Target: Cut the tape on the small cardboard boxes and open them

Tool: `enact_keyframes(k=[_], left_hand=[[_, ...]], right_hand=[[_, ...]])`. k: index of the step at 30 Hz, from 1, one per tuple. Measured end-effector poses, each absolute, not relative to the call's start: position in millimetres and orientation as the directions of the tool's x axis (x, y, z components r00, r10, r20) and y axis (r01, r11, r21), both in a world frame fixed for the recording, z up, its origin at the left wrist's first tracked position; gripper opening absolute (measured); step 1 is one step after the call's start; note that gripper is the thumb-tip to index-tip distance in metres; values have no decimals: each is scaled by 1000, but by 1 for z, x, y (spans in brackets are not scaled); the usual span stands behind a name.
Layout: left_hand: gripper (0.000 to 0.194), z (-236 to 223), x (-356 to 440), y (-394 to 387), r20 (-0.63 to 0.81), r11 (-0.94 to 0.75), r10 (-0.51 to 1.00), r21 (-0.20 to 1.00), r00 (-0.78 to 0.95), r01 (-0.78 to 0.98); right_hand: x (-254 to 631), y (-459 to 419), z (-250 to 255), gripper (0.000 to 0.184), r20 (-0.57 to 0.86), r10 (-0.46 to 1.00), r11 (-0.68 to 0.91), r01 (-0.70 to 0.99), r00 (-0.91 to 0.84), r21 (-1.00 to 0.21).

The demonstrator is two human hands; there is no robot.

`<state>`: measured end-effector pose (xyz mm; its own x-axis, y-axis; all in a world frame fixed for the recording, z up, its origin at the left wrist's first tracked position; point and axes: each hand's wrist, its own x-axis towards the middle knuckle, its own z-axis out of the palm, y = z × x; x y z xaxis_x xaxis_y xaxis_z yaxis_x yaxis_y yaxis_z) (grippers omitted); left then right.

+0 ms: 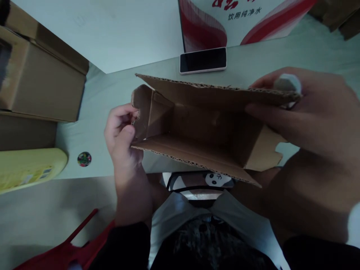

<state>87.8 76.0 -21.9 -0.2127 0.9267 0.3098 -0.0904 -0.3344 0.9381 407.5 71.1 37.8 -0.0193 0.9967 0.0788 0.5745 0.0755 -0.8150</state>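
Between my two hands is an open cardboard box [202, 93], long and narrow, held with its opening facing me. Its flaps stand outward, and I see only bare brown cardboard inside. My left hand [122, 131] pinches the short end flap on the left side. At the other end, my right hand [306, 108] grips the long far flap, thumb on the inner face and fingers behind it. A small pale, whitish thing [288, 82] shows at that hand's fingers; I cannot make out what it is.
Beyond the box a phone [203, 60] lies on the pale green table [98, 90], against a large white carton [242, 26] with red print. More cardboard boxes [50, 75] are stacked left, near a yellow bottle-like container [30, 168] and a round sticker [84, 159].
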Motion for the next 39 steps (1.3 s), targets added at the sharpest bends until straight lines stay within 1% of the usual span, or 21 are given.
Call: enact_keyframes(k=[2,4,6,8,10,12,13,15,18,20,22,23,25,27,30,31,33,34,36,38,39], left_hand=[[37,-24,84,75,310,-330,926,942,-217,-60],[38,-26,82,74,314,-328,927,944,-205,-41],[39,-28,80,72,337,-347,921,938,-198,-17],[34,-29,80,71,363,-369,912,929,-192,4],[26,-30,80,71,383,-385,913,923,-143,13],[23,-30,80,70,396,-394,917,918,-47,31],[25,-30,81,70,402,-401,916,914,0,54],[37,-29,83,70,420,-424,906,896,62,128],[62,-28,87,72,438,-442,896,858,75,262],[72,-27,90,73,430,-428,900,843,70,326],[72,-26,91,74,408,-405,910,838,72,366],[70,-26,90,75,403,-400,912,837,75,372],[63,-28,88,75,390,-394,917,849,87,351],[57,-30,86,76,373,-389,921,864,113,318],[55,-32,85,76,374,-396,918,866,130,307],[57,-32,87,75,383,-402,915,865,122,299],[61,-31,91,74,389,-399,917,877,91,268],[65,-30,93,74,388,-394,919,885,73,250],[74,-30,96,73,383,-385,922,896,54,221],[80,-31,96,73,405,-411,911,887,74,210],[80,-32,95,73,424,-434,901,876,92,211]], right_hand=[[411,71,36,27,29,997,60,534,-67,-844],[413,72,31,43,-1,998,29,468,-65,-883],[412,74,24,55,7,1000,11,418,-10,-908],[409,75,17,59,53,992,3,403,113,-915],[404,75,12,58,98,970,3,388,223,-922],[400,75,9,57,104,951,-6,355,291,-935],[398,75,9,56,96,947,-15,339,307,-941],[398,75,10,55,69,945,-39,321,319,-946],[400,73,14,50,-16,945,-118,295,326,-948],[403,71,21,43,-86,929,-190,266,360,-945],[405,68,28,34,-132,893,-233,191,429,-954],[405,66,32,32,-136,879,-217,129,457,-968],[406,63,37,34,-99,873,-118,8,477,-993],[405,62,38,38,-64,887,-45,-53,457,-998],[403,63,33,38,-73,923,-50,-71,378,-996],[402,64,30,37,-72,942,-47,-83,328,-995],[402,65,24,29,-41,985,-29,-76,169,-997],[402,65,22,23,-22,997,-20,-35,68,-999],[403,65,20,15,3,994,18,130,-113,-991],[404,64,19,15,6,973,77,301,-232,-951],[405,64,19,17,6,966,96,341,-257,-935]])
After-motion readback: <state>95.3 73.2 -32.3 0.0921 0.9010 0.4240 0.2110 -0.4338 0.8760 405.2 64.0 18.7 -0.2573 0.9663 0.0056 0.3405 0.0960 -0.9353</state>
